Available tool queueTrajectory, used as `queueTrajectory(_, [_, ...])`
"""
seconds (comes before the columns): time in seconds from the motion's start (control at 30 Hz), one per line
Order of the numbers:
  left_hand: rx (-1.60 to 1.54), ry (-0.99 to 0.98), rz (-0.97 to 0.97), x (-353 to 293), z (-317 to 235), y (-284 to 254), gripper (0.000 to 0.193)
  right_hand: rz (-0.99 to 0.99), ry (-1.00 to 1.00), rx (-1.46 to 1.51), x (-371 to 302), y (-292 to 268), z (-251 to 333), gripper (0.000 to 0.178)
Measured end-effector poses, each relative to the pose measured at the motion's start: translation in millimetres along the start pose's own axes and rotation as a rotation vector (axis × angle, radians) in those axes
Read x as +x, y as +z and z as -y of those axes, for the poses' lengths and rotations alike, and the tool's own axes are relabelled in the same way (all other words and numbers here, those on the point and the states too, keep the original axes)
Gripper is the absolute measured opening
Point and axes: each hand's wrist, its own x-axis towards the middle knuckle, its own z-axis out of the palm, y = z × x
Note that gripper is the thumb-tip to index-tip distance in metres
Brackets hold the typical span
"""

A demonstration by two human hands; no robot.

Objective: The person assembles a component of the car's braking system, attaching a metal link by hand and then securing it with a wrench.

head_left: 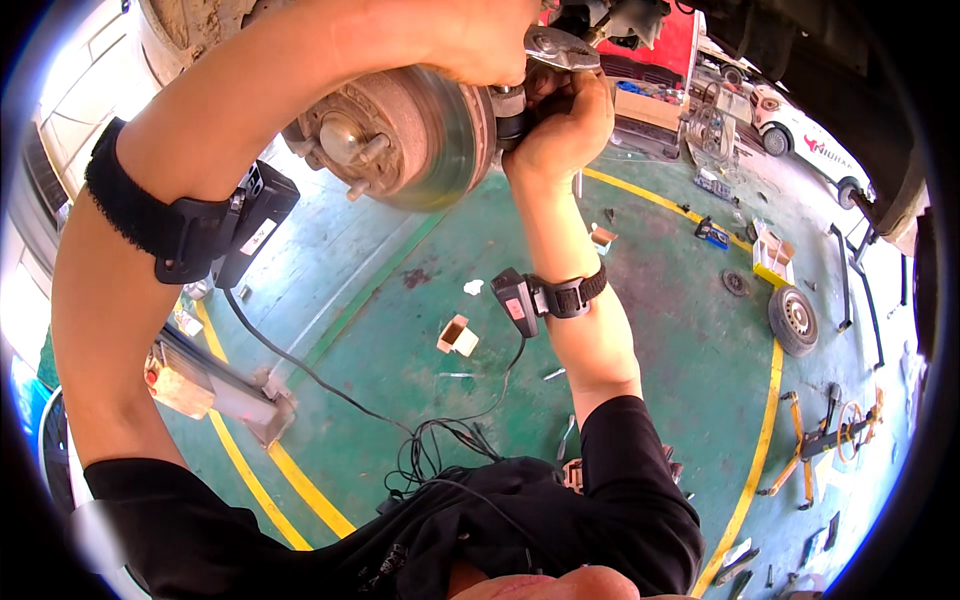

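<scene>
Above me, a rusty brake disc with its wheel hub hangs at upper centre. My left hand reaches across the top of the disc, closed on a pair of metal pliers, whose jaws point to the right. The handles are hidden in that hand. Right of the disc, my right hand is raised just under the jaws, fingers curled around something I cannot make out. A dark cylindrical joint sits between the disc and my right hand, close to its palm.
Cabled devices are strapped to my left arm and right wrist. Below on the green floor are a small open carton, a spare wheel and a yellow-legged stand. A lift arm stands at left; a white car is far right.
</scene>
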Motion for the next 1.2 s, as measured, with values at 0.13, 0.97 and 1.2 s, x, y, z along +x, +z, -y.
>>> queueTrajectory(0.13, [0.005, -0.082, 0.037, -17, 0, -10, 0.031, 0.02, 0.04, 0.067, -13, 14, -4, 0.025])
queueTrajectory(0.97, [-0.081, -0.234, 0.018, -16, 4, -3, 0.028, 0.049, -0.015, -0.25, -16, 23, 6, 0.031])
queueTrajectory(1.2, [0.493, 0.234, -0.237, 0, 37, 38, 0.023, 0.082, 0.005, -0.487, -13, 11, 2, 0.039])
